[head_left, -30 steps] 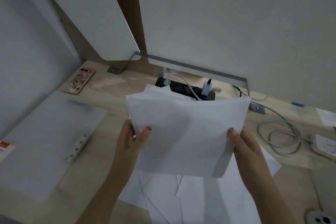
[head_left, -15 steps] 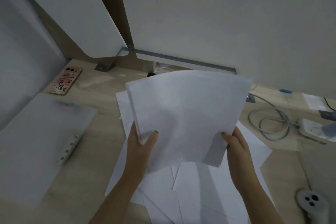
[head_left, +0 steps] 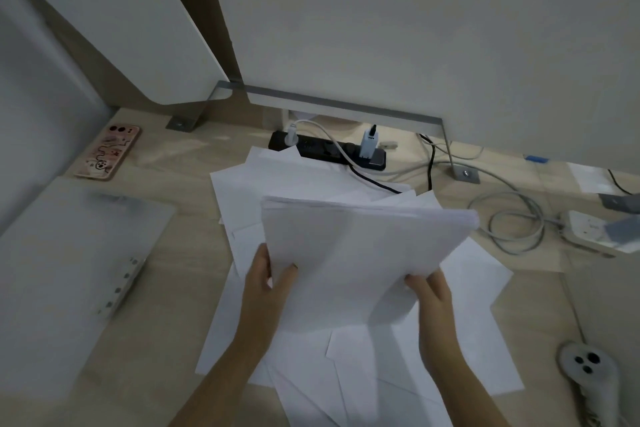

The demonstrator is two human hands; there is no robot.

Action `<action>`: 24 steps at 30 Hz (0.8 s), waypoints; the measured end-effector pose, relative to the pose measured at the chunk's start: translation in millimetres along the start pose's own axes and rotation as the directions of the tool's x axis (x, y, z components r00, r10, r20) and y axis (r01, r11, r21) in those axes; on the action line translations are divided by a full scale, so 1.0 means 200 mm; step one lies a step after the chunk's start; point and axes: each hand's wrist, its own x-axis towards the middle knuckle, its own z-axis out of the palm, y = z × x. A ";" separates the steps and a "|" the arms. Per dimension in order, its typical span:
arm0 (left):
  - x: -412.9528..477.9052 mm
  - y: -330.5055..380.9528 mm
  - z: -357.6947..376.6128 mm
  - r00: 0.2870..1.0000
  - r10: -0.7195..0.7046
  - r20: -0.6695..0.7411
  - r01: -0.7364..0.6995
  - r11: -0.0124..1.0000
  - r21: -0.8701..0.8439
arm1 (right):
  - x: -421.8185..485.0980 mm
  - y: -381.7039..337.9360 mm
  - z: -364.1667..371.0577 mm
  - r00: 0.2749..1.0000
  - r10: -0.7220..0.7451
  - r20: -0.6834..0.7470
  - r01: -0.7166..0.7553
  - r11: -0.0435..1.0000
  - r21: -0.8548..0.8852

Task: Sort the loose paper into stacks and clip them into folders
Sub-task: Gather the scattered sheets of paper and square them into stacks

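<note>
I hold a stack of white paper sheets above the wooden desk, tilted with its far edge up. My left hand grips its lower left corner, thumb on top. My right hand grips the lower right edge. Under the stack, more loose white sheets lie scattered and overlapping on the desk. A translucent folder with a white clip strip along its right edge lies flat at the left.
A pink phone lies at the back left. A black power strip with plugs sits behind the papers. Coiled grey cable, a white box and a white controller are at the right. White partition panels stand behind.
The stack has dropped lower and tipped flatter toward the desk, so the power strip behind it shows again. Both hands keep their grip on it.
</note>
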 end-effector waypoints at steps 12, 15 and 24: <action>-0.02 -0.02 0.10 0.996 -0.033 -0.077 0.031 0.999 -0.019 | -0.03 0.07 -0.03 0.979 0.163 -0.125 -0.167 0.986 -0.020; -0.03 -0.02 0.10 0.997 -0.034 -0.066 0.035 0.999 0.014 | -0.04 0.09 -0.06 0.972 0.141 -0.190 -0.140 0.990 0.017; -0.08 -0.14 0.08 0.987 -0.163 -0.002 0.163 0.985 0.062 | -0.05 0.14 -0.09 0.967 0.221 -0.129 -0.225 0.974 -0.017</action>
